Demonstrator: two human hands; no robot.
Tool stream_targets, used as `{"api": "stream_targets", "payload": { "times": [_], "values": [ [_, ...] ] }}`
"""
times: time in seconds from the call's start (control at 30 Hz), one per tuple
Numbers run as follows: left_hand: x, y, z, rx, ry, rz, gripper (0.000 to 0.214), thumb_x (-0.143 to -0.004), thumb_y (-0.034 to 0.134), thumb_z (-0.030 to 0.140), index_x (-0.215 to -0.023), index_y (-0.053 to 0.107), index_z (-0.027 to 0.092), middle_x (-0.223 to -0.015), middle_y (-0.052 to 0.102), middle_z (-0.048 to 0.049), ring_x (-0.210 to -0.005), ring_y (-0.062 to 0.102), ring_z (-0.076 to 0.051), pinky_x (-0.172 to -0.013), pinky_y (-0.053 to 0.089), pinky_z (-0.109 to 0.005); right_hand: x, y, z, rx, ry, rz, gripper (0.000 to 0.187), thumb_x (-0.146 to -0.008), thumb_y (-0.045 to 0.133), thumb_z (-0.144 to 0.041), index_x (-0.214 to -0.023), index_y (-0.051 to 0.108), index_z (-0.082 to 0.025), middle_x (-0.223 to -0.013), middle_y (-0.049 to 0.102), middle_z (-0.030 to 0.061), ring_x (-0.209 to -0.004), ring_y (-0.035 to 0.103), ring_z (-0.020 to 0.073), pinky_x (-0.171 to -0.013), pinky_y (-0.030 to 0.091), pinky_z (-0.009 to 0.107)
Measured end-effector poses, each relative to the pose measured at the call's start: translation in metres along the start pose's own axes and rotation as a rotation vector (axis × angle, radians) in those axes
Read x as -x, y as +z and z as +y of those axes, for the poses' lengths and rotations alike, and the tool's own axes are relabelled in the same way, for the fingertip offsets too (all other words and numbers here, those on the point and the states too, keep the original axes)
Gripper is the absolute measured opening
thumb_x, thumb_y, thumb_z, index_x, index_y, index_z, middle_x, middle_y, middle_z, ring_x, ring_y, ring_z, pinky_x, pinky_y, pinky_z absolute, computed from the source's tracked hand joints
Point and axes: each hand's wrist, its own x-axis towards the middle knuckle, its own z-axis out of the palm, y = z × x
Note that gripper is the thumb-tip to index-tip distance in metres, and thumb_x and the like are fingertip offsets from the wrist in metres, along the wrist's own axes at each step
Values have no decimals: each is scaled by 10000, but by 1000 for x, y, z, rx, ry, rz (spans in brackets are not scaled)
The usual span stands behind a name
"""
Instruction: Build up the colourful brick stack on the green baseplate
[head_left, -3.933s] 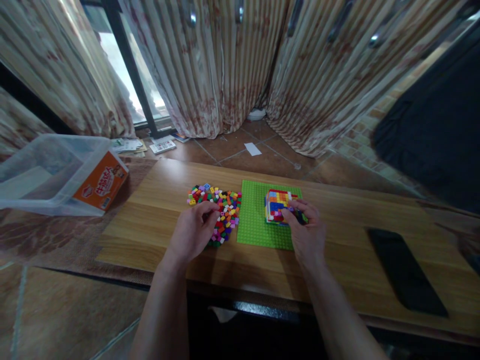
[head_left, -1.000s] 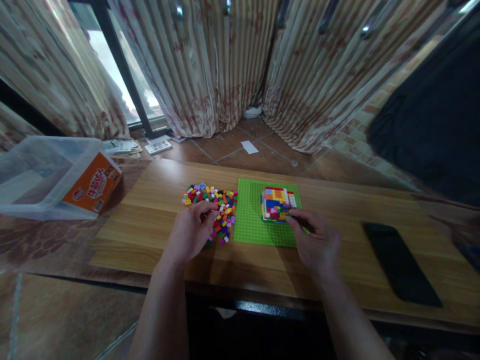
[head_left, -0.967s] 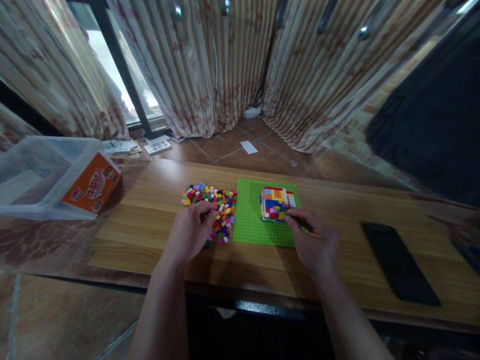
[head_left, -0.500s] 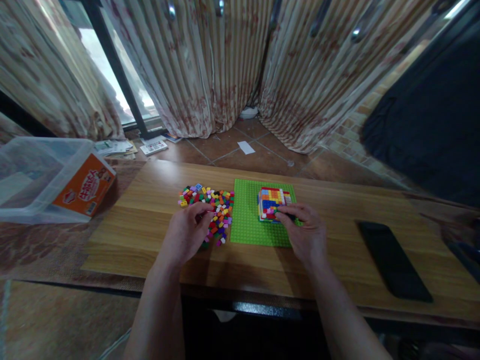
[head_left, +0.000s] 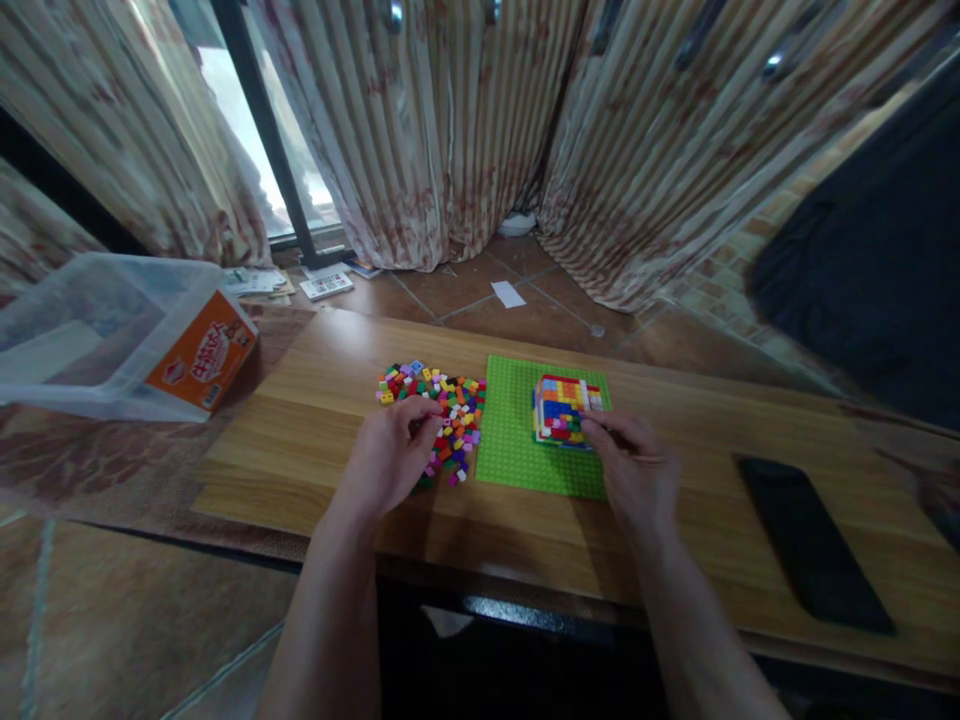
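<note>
A green studded baseplate (head_left: 517,445) lies on the wooden table (head_left: 315,410). On its far right part stands a many-coloured block of small bricks (head_left: 564,405). My right hand (head_left: 634,470) rests at the block's near right corner, fingers curled and pinched against it. A heap of loose small coloured bricks (head_left: 442,405) lies left of the baseplate. My left hand (head_left: 390,455) sits on the heap's near edge, fingers bent down into the bricks; what they hold is hidden.
A black phone (head_left: 814,545) lies on the table at the right. A clear plastic box with an orange label (head_left: 127,335) stands at the left, off the table. Curtains (head_left: 465,120) and a tiled floor with papers (head_left: 326,285) lie beyond.
My right hand has slid slightly right along the block's near corner. My left hand stays on the brick heap. The camera has shifted a little.
</note>
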Motion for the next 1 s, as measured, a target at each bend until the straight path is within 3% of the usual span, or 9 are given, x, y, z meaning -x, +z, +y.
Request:
{"api": "stream_targets", "payload": {
  "times": [0.43,0.73,1.0],
  "values": [
    [1,-1,0,-21,-4,-8,238,-887,537,312,-943,734,191,-805,748,-33,-670,644,-165,-644,482,-260,-1,2,3,130,-5,36,201,-791,722,-403,-842,771,-215,-868,748,48,-826,674,216,-768,514,376],
    [1,-2,1,1,20,-3,241,-879,547,312,-954,741,191,-787,745,-38,-671,640,-171,-634,486,-265,2,-2,4,58,57,-16,241,-765,751,-405,-912,769,-216,-954,739,56,-886,661,212,-829,505,397],
    [1,-1,2,-5,7,-9,246,-878,542,314,-953,747,199,-784,747,-35,-669,643,-172,-625,482,-258,-1,5,6,-39,172,51,260,-683,811,-394,-848,767,-197,-853,725,48,-806,657,198,-761,519,368]
  ]
}}
